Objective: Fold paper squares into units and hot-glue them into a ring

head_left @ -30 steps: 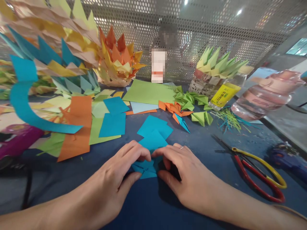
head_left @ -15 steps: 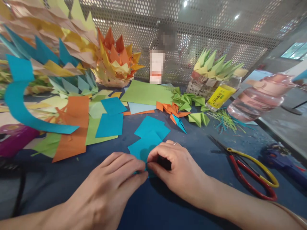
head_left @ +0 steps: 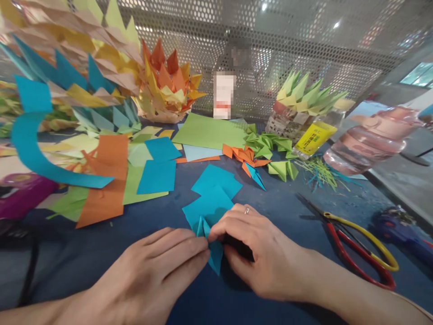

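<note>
A small folded piece of blue paper (head_left: pixel 215 259) lies between my two hands, its pointed end toward me and another tip sticking up. My left hand (head_left: pixel 165 259) presses on its left side with the fingers together. The fingertips of my right hand (head_left: pixel 255 246), which wears a ring, pinch its upper right part. Just beyond are flat blue paper squares (head_left: pixel 216 178), overlapping one another. A finished-looking blue and orange folded point (head_left: pixel 255 175) rests farther back, beside orange folded pieces (head_left: pixel 238 155) and green folded pieces (head_left: pixel 282 169).
Scissors (head_left: pixel 356 246) with red and yellow handles and a blue glue gun (head_left: pixel 402 232) lie at right. A purple tool (head_left: pixel 25 194) and a curled blue strip (head_left: pixel 25 149) are at left. Behind stand paper-point models (head_left: pixel 169 90), a yellow-labelled bottle (head_left: pixel 313 137) and a pink bottle (head_left: pixel 368 142).
The folded blue paper has turned, so a point shows toward me and a tip stands up. My right thumb has drawn away from its forefinger. The view has shifted slightly.
</note>
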The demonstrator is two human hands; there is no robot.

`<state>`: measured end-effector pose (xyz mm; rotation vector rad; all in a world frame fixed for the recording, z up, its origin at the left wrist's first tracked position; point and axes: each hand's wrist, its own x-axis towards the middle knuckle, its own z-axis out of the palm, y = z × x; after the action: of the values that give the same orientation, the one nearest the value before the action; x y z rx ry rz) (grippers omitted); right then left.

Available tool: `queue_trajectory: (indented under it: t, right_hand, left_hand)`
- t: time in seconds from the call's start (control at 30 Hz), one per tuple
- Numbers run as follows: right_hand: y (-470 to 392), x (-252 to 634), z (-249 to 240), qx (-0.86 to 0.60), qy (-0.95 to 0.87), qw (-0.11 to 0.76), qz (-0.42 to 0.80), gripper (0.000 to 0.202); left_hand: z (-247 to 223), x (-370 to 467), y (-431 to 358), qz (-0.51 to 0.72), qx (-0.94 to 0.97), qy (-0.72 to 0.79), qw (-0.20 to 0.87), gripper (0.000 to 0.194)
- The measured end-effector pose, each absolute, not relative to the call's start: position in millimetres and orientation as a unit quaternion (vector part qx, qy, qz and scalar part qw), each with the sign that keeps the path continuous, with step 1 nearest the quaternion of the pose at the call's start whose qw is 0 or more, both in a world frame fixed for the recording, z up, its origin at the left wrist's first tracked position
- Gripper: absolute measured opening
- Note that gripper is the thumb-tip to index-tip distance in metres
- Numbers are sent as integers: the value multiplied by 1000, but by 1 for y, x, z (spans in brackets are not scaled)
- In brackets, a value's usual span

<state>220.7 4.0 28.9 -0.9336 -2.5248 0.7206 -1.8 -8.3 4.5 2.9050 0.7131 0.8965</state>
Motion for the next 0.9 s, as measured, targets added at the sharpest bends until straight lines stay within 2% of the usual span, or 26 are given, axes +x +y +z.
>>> queue_trajectory:
  t: [0.13, 0.3, 0.5, 0.63, 0.9]
  right_hand:
    - [13, 226, 24, -290, -919, 180, 197, 15]
    - [10, 230, 30, -255, -945, 153, 134, 26]
    - [14, 235, 31, -240, -939, 157, 191, 16]
    - [17, 236, 28, -241, -931, 162, 219, 11]
    - [12, 227, 28, -321, -902, 151, 248, 14]
  left_hand:
    - [4, -4, -9, 294, 928, 230, -4, 41]
    - [2, -5, -11, 298, 928, 225, -18, 37]
    - [-5, -4, -16, 306, 932, 195, 22, 33]
    - [-10, -6, -20, 339, 919, 203, 5, 29]
    - [-9, -7, -19, 338, 924, 177, 38, 28]
